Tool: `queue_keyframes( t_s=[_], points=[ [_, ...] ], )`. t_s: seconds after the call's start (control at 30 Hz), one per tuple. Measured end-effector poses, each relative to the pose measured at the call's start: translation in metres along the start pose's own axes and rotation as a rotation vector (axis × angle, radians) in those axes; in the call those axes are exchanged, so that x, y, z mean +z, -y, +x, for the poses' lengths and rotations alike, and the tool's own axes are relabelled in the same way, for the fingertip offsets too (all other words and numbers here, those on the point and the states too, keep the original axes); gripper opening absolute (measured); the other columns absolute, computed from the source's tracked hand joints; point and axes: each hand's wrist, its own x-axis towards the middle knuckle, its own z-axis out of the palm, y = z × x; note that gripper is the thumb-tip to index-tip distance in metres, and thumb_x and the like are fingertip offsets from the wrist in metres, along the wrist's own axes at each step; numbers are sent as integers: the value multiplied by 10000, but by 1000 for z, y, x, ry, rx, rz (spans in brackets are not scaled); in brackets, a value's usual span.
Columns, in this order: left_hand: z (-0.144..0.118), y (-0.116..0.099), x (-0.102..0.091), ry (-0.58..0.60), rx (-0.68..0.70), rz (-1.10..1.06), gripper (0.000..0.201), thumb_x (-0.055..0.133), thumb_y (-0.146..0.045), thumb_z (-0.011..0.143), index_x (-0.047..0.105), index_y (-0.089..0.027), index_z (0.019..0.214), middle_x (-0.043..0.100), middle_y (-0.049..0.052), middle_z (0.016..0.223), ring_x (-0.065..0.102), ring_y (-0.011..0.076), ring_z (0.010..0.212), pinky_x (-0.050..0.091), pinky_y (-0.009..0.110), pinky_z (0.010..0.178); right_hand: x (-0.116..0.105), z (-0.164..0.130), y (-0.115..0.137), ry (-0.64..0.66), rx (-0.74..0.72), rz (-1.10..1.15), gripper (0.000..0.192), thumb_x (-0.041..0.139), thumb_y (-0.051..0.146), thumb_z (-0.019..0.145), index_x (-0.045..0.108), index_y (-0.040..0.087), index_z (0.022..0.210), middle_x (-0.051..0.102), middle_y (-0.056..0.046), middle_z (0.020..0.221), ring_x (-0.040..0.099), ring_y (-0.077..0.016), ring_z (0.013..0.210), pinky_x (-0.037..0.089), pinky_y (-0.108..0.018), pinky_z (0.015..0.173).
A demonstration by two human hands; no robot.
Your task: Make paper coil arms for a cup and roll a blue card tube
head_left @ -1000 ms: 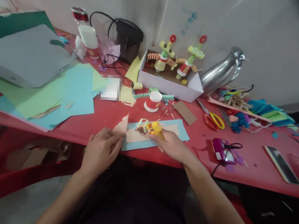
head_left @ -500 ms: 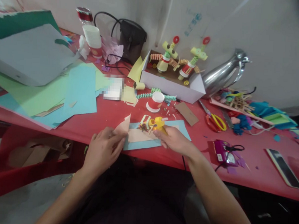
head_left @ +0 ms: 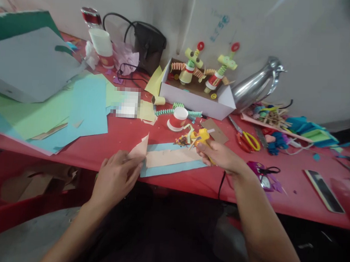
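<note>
My left hand (head_left: pixel 116 175) is closed on the end of a peach paper strip (head_left: pixel 169 159), its fingers pinching the part that folds upward. The rest of that strip lies flat on a light blue paper sheet (head_left: pixel 158 170). My right hand (head_left: pixel 217 154) grips a yellow hot glue gun (head_left: pixel 203 135) over the right end of the papers. A clump of small scraps, with a pale green strip, sits at the left side of the gun. Just behind stands a red and white paper cup (head_left: pixel 178 119) on a round base, touching green folded paper springs (head_left: pixel 162 112).
Two paper-cup figures stand in a white box (head_left: pixel 197 99) at the back. Scissors (head_left: pixel 247 141), a purple box with a cable (head_left: pixel 265 176) and a phone (head_left: pixel 323 190) lie to the right. Coloured sheets (head_left: pixel 90 105) cover the left. A metal jug (head_left: pixel 255 84) leans by the wall.
My right hand has moved the glue gun to the right, uncovering more of the peach strip. My left hand keeps its hold on the folded end. The whole view has shifted slightly.
</note>
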Motion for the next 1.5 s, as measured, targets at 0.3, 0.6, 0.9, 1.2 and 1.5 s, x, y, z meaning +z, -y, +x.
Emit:
queue_keyframes(
  t_s=[0.3, 0.6, 0.9, 1.2, 1.5],
  points=[
    [1, 0, -1, 2, 7, 23, 340, 461, -395, 958, 718, -295, 1157, 604, 82, 960, 598, 246, 900, 430, 383, 778, -24, 12, -13, 146, 112, -35, 566, 580, 730, 794, 536, 166, 793, 447, 55, 617, 432, -58, 465, 295, -222, 447],
    [2, 3, 1, 3, 18, 14, 352, 456, -406, 960, 703, -306, 1190, 605, 81, 957, 605, 250, 886, 433, 381, 738, -23, -7, -20, 87, 33, -156, 529, 515, 707, 853, 546, 181, 814, 494, 57, 552, 457, -88, 465, 359, -253, 527],
    [3, 2, -2, 17, 20, -24, 342, 465, -396, 960, 708, -299, 1181, 605, 79, 958, 601, 242, 889, 446, 371, 741, -3, -8, -24, -34, 6, -189, 547, 457, 735, 862, 531, 195, 822, 491, 58, 504, 485, -121, 488, 371, -262, 541],
    [3, 3, -1, 43, 16, -18, 347, 459, -395, 960, 695, -307, 1200, 605, 80, 986, 600, 245, 921, 452, 377, 769, 16, -15, -13, -55, -2, -211, 521, 454, 711, 881, 530, 196, 848, 513, 53, 511, 508, -131, 499, 378, -264, 553],
    [4, 0, -6, 78, 2, -18, 350, 452, -383, 963, 683, -311, 1217, 607, 79, 1011, 598, 234, 910, 450, 367, 770, 35, -11, -11, -12, -51, -130, 502, 466, 705, 879, 519, 205, 875, 508, 54, 530, 510, -140, 508, 377, -269, 556]
  ],
)
